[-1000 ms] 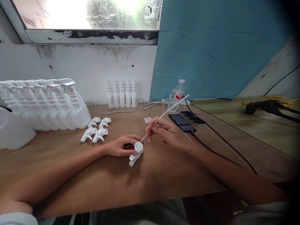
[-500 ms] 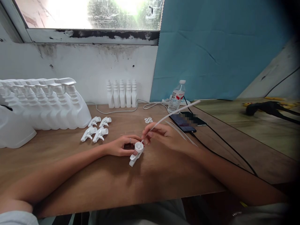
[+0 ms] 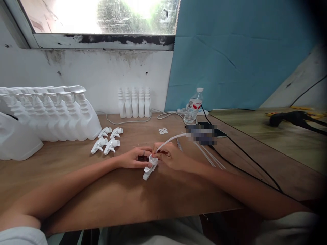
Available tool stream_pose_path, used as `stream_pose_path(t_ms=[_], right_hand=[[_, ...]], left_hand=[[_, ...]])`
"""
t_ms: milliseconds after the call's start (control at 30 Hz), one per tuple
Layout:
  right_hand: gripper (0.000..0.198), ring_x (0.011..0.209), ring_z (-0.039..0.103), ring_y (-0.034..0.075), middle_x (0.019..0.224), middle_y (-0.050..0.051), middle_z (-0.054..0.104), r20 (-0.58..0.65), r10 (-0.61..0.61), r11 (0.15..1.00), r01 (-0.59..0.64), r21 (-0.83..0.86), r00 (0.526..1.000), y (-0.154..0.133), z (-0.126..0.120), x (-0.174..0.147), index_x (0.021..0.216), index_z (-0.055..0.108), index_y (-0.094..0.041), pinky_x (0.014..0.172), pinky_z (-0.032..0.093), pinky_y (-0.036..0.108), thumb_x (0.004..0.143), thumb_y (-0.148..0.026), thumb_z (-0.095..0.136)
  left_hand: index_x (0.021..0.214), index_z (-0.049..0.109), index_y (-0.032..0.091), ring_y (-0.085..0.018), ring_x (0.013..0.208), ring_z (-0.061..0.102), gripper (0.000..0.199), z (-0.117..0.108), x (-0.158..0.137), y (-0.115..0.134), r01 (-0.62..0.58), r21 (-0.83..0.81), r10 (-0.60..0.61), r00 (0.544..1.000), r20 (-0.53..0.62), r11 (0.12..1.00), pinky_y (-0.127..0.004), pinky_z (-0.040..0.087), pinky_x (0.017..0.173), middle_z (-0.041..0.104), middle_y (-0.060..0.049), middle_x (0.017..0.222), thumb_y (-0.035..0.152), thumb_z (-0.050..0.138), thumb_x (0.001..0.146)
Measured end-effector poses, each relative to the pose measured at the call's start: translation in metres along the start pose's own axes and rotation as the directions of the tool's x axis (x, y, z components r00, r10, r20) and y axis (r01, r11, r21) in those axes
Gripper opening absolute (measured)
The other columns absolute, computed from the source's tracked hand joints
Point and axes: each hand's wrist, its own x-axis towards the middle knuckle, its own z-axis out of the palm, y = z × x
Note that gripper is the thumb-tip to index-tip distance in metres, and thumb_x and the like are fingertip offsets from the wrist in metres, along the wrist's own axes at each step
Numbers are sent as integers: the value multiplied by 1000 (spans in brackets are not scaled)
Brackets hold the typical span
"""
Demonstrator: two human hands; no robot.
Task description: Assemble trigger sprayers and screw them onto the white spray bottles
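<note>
My left hand (image 3: 135,157) is closed round a white trigger spray head (image 3: 150,167), holding it on the brown table with its round collar facing up. In my right hand (image 3: 170,154) a thin translucent tube (image 3: 171,138) is pinched near its lower end, right at the collar. The tube's other part arches up and away to the right. My fingers hide the tube's tip, so how deep it sits in the collar cannot be seen. Several more white spray heads (image 3: 111,145) lie to the left, and small white ring washers (image 3: 162,131) lie beyond my hands.
Large white jugs (image 3: 87,119) stand in a row at the left, with small white bottles (image 3: 134,105) against the wall. A clear water bottle (image 3: 192,107), a phone (image 3: 217,132) with black cables and loose tubes (image 3: 209,156) are on the right. The table's front edge (image 3: 153,219) is near me.
My right hand has moved down along the tube to the spray head's collar. The tube now bends lower over the phones. My left hand keeps its hold.
</note>
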Motion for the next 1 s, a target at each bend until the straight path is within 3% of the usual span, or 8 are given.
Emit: stream_pose_path(t_ms=[300, 433, 533, 633, 733, 833, 933, 1000], right_hand=[[29, 70, 50, 13, 77, 2, 55, -10, 101, 992, -100, 71, 995, 16, 4, -3, 82, 60, -15, 63, 41, 26, 91, -42, 53], [34, 86, 53, 14, 104, 5, 52, 27, 53, 985, -57, 164, 998, 28, 0, -6, 113, 60, -19, 75, 46, 27, 87, -42, 60], [45, 92, 54, 15, 114, 6, 51, 65, 74, 980, -84, 182, 995, 38, -3, -7, 123, 57, -23, 76, 47, 27, 83, -40, 67], [45, 88, 55, 14, 113, 6, 54, 79, 110, 978, -123, 171, 991, 44, -4, -8, 120, 59, -22, 72, 45, 26, 80, -39, 70], [40, 81, 55, 14, 97, 4, 60, 82, 163, 969, -175, 172, 983, 45, -4, -10, 111, 62, -18, 70, 44, 26, 80, -41, 70], [39, 72, 52, 12, 88, 1, 60, 74, 200, 953, -212, 215, 977, 45, -3, -11, 106, 59, -18, 65, 41, 24, 78, -42, 71], [38, 68, 51, 10, 85, -1, 60, 50, 215, 932, -220, 287, 975, 47, -4, -10, 97, 55, -19, 61, 38, 23, 74, -40, 75], [40, 65, 50, 9, 83, -1, 60, 35, 238, 921, -237, 308, 971, 48, -4, -9, 94, 53, -18, 59, 36, 22, 70, -39, 77]], left_hand=[[110, 65, 15, -24, 115, 56, 32, 1, 0, -4, 31, -49, -31, 1000, -5, 998, -33, 39, 103, 59, -11, 119, 37, 59, 88], [110, 56, 14, -20, 101, 59, 37, 5, 0, -8, 111, -309, -138, 988, -66, 945, -34, 46, 92, 60, -8, 104, 37, 67, 83], [104, 50, 16, -15, 91, 59, 41, 8, 1, -12, 127, -449, -203, 971, -125, 884, -30, 48, 84, 58, -5, 98, 31, 75, 76], [99, 47, 17, -13, 85, 59, 43, 11, 3, -13, 161, -499, -252, 960, -119, 851, -28, 48, 80, 58, -3, 92, 28, 78, 72], [98, 41, 19, -12, 81, 62, 52, 8, 5, -11, 175, -550, -293, 947, -135, 817, -28, 50, 74, 58, -1, 92, 25, 82, 67], [105, 40, 21, -16, 86, 65, 59, -13, 6, -5, 235, -472, -296, 953, -57, 850, -29, 52, 72, 58, -5, 105, 24, 82, 65], [113, 48, 21, -21, 99, 64, 54, -58, 11, -6, 342, -140, -339, 940, 45, 929, -30, 53, 75, 59, -10, 114, 25, 78, 68], [109, 57, 20, -21, 95, 65, 45, -95, 17, -16, 455, 156, -437, 889, -136, 877, -28, 52, 75, 62, -8, 111, 28, 76, 69]])
